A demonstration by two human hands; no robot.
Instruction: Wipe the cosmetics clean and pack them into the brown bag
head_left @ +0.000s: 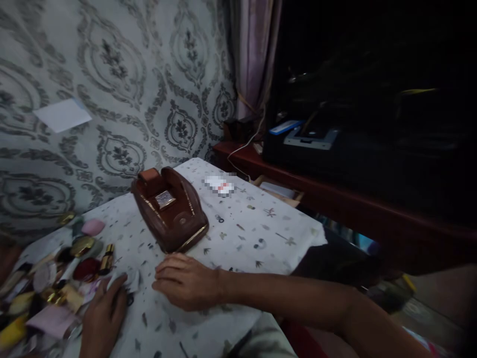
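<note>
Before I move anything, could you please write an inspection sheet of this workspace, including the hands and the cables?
Surface: white patterned cloth over a table.
Main things: brown case on the cloth.
Clutter: mixed pile of small items at left, partly blurred.
Hands: left hand beside the pile; right hand near the case; grip unclear for both.
Cables: white cable near the curtain.
Surroundings: patterned wall with white paper.

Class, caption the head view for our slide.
Left hand at cluttered small items, right hand near a brown case, on patterned cloth.
</note>
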